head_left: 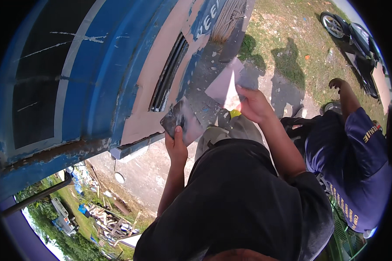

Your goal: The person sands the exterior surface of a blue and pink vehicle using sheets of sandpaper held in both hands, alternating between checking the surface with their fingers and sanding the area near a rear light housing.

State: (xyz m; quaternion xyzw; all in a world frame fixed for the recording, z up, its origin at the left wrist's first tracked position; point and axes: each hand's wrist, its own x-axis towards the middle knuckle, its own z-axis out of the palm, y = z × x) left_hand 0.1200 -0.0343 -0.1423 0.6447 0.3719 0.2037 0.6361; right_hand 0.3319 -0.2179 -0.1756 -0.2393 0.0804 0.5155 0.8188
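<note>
Between the thumb and fingers of my left hand [177,147] is a flat, squarish dark grey sheet [175,118], paler toward its right side; it resembles sandpaper, though its surface is not clear. My right hand [255,106] grips a thin pale pinkish sheet [225,83] by its near right corner, with bright sun on part of it. The two sheets are apart. Just left and ahead of my hands stands a blue vehicle side [104,65] with bare pinkish patches [139,108] and a dark slotted vent [167,74].
Close on my right is another person in a dark blue shirt [348,161], one arm out. A motorcycle [353,35] stands on the grass at the far right. Coiled rope [228,19] hangs beyond the vent. Scrap wood [117,224] lies at the lower left.
</note>
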